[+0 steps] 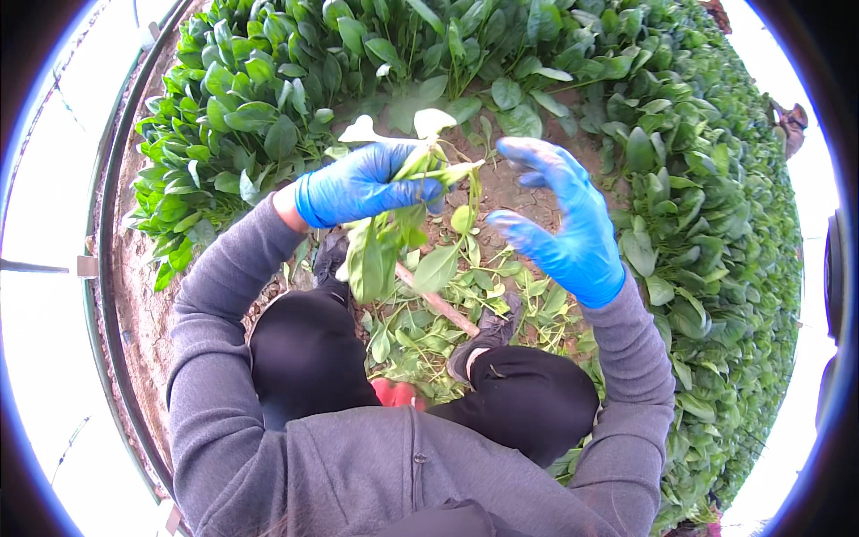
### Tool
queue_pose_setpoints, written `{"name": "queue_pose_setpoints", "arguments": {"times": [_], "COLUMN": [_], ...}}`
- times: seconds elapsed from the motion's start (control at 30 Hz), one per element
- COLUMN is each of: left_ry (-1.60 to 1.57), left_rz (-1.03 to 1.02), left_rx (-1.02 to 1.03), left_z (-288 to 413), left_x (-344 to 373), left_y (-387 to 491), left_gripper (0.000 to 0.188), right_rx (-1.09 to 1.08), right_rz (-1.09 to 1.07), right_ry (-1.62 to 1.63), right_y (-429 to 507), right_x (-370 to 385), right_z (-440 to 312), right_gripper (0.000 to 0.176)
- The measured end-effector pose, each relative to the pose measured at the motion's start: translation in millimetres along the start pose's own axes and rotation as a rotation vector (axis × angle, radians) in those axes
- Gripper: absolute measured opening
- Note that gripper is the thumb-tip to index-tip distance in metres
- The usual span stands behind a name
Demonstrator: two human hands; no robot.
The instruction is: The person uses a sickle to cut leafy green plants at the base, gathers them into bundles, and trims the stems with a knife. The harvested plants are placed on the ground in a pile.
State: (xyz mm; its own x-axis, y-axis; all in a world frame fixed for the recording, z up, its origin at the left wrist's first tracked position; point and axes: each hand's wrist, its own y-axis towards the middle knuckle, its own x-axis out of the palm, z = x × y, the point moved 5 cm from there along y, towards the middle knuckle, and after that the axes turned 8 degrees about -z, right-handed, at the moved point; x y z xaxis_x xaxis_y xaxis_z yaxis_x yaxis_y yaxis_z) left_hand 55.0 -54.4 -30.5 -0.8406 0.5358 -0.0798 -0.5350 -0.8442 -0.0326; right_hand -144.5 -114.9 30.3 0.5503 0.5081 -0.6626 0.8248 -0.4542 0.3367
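Observation:
My left hand (369,184), in a blue disposable glove, grips a small bunch of spinach (376,255) by its stems. The leaves hang below the fist, and the pale root ends (463,171) point to the right. A brightly lit leaf (433,123) sticks up above the knuckles. Just to the right, my right hand (564,215), gloved the same way, holds nothing; its thumb and fingers are spread apart, facing the root ends without touching them. Below the bunch, a wooden handle (439,302) lies slanted between my shoes, partly covered by the leaves.
Loose spinach leaves (416,342) litter the soil between my feet. Standing spinach plants (376,47) grow thickly ahead and along the right (725,288). On the left runs a dark curved rail (107,268) beside bare soil. Something red (396,393) sits between my knees.

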Motion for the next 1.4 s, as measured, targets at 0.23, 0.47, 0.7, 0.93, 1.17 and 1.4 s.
{"name": "queue_pose_setpoints", "arguments": {"times": [0.23, 0.47, 0.7, 0.93, 1.17, 1.4], "left_ry": [0.122, 0.008, -0.121, -0.185, -0.207, -0.040], "left_rz": [-0.057, -0.024, -0.010, 0.012, 0.004, 0.041], "left_rx": [0.051, 0.117, 0.126, 0.094, 0.104, 0.165], "left_z": [64, 97, 88, 80, 77, 77], "left_x": [59, 89, 106, 98, 97, 98], "left_y": [-28, -41, -38, -33, -25, -21], "left_gripper": [0.030, 0.029, 0.027, 0.028, 0.027, 0.027], "right_rx": [0.004, 0.087, 0.045, 0.142, 0.224, 0.049], "right_rz": [-0.023, 0.057, 0.079, 0.028, -0.066, -0.041], "right_ry": [-0.182, 0.149, 0.672, 0.969, 0.339, 0.125], "right_y": [3, -23, -39, -57, -64, -54], "right_x": [2, -8, -18, -53, -30, -23], "right_z": [-90, -106, -92, -67, -55, -78], "right_gripper": [0.038, 0.016, 0.017, 0.033, 0.030, 0.019]}}
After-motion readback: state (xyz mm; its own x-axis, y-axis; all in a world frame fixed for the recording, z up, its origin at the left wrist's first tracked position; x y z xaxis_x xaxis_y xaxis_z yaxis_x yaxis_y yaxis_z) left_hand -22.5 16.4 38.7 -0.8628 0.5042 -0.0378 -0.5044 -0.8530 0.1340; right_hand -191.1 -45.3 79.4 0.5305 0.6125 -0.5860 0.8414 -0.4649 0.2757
